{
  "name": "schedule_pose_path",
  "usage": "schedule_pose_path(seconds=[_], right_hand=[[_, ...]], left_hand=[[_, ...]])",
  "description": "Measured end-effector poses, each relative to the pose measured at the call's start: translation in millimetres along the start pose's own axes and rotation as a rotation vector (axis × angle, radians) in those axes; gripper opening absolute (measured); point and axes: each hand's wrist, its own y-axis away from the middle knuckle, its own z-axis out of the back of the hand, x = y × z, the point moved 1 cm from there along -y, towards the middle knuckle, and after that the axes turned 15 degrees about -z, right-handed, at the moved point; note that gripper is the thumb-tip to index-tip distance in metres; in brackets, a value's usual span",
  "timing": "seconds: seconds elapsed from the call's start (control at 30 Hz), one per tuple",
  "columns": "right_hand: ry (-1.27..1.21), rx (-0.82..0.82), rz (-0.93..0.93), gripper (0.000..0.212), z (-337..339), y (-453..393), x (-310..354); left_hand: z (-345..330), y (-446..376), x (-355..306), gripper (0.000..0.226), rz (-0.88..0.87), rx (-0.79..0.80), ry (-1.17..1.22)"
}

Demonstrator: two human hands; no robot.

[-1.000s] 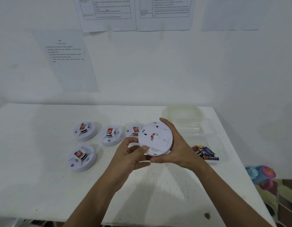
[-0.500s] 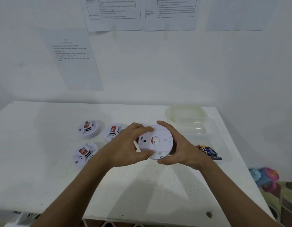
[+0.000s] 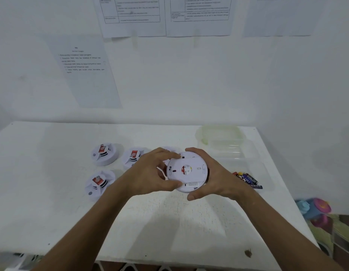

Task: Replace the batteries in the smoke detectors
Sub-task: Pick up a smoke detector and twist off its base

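Over the near half of the white table (image 3: pixel 52 212), both hands hold one smoke detector (image 3: pixel 187 171) clear of the surface, flat back side up. Left hand (image 3: pixel 150 173) grips its left rim, thumb on the near edge, fingers curled over the far edge. Right hand (image 3: pixel 212 173) wraps the right rim, thumb low at front, fingers over the top. Hands cover most of the rim; the underside is hidden. A red and yellow spot shows through the centre opening, too small to identify. Small print on the near edge is unreadable.

Right of the hands, a loose pile of batteries (image 3: pixel 248 178) lies on the table, partly behind the right wrist; count unclear.

Left of the hands, three more detectors sit face up with red labels: one near (image 3: pixel 99 182), one behind it (image 3: pixel 104 154), one (image 3: pixel 133 156) partly covered by the left hand. A fourth white edge (image 3: pixel 169 149) peeks above the left fingers, mostly hidden.

Far right on the table, a clear plastic container (image 3: pixel 228 151) with a pale green lid (image 3: pixel 218 133) behind it; edges hard to separate.

On the wall, printed sheets (image 3: pixel 134 16), cut off by the top of the view, text illegible.
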Motion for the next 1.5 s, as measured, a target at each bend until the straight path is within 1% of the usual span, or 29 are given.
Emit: schedule_pose_path(seconds=[0.17, 0.27, 0.4, 0.53, 0.83, 0.93, 1.0, 1.1, 1.17, 1.27, 1.37, 1.5], right_hand=[[0.010, 0.044, -0.034, 0.110, 1.6, 0.6, -2.1], [0.042, 0.049, -0.020, 0.105, 2.4, 0.6, -2.6], [0.052, 0.002, 0.022, 0.095, -1.2, -1.0, -2.4], [0.009, -0.036, 0.046, 0.095, -5.6, -2.7, -6.6], [-0.001, -0.017, 0.044, 0.093, -6.2, -8.2, -8.7], [0.011, -0.005, 0.032, 0.093, -4.4, -9.5, -10.7], [0.015, -0.020, 0.022, 0.092, -2.9, -9.5, -13.1], [0.021, -0.022, -0.002, 0.093, -0.5, -9.0, -15.1], [0.027, -0.008, -0.013, 0.094, 0.3, -8.6, -15.1], [0.019, 0.004, -0.020, 0.096, -0.3, -7.6, -15.2], [0.010, 0.009, -0.014, 0.096, -1.6, -7.4, -14.5], [0.004, 0.008, -0.011, 0.096, -2.1, -8.0, -15.3]], left_hand=[[-0.3, 2.9, -1.4, 0.063, 0.019, -0.028, 0.022], [-1.7, 4.0, -4.7, 0.060, 0.010, -0.028, 0.010], [-4.1, 2.9, -10.1, 0.057, 0.023, -0.035, -0.058], [-7.4, -0.2, -11.8, 0.058, 0.017, -0.062, -0.113], [-15.6, -2.1, -8.6, 0.055, 0.058, -0.052, -0.185], [-15.8, -1.1, -6.3, 0.057, 0.057, -0.020, -0.245], [-14.0, -1.3, -5.9, 0.062, 0.015, 0.018, -0.301], [-7.9, -3.4, -8.2, 0.072, 0.000, 0.069, -0.282], [-5.4, -4.8, -11.4, 0.069, 0.008, 0.095, -0.286], [-7.1, -6.8, -17.0, 0.059, 0.000, 0.133, -0.347], [-11.2, -8.6, -19.7, 0.060, -0.009, 0.165, -0.450], [-15.2, -10.3, -19.8, 0.061, -0.064, 0.154, -0.545]])
